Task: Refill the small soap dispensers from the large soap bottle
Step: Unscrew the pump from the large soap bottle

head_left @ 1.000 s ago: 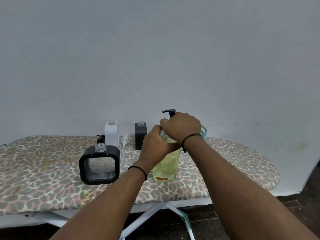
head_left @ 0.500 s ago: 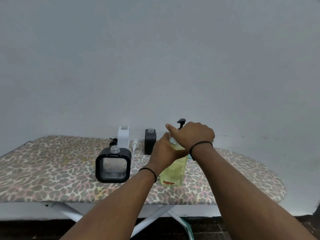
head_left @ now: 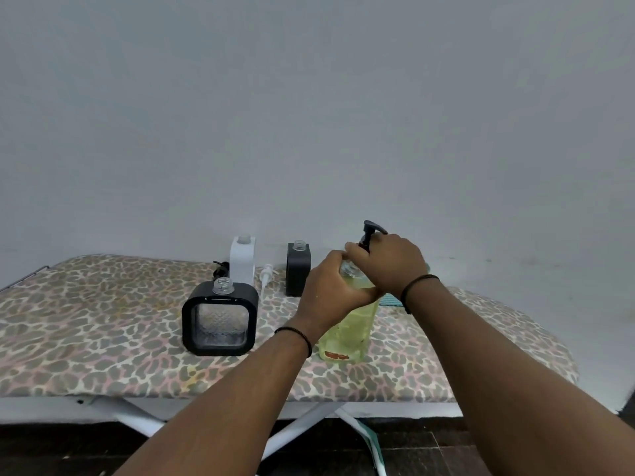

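The large soap bottle (head_left: 347, 333), clear with yellow-green liquid, stands upright on the ironing board (head_left: 103, 331). My left hand (head_left: 331, 292) grips its shoulder and neck. My right hand (head_left: 391, 264) holds the black pump top (head_left: 369, 233) at the bottle's mouth. Three small dispensers stand uncapped: a black-framed clear square one (head_left: 220, 319) at front left, a white one (head_left: 243, 257) behind it, and a black one (head_left: 298, 267) at the back.
A loose white pump (head_left: 265, 274) lies between the white and black dispensers, and a black pump (head_left: 221, 267) lies left of the white one. A teal item (head_left: 391, 298) sits behind the large bottle. The board's edge runs along the front, with white legs below.
The black pump head has turned under my right hand, from pointing left to pointing right. My left hand keeps its grip on the bottle. The camera has shifted slightly.
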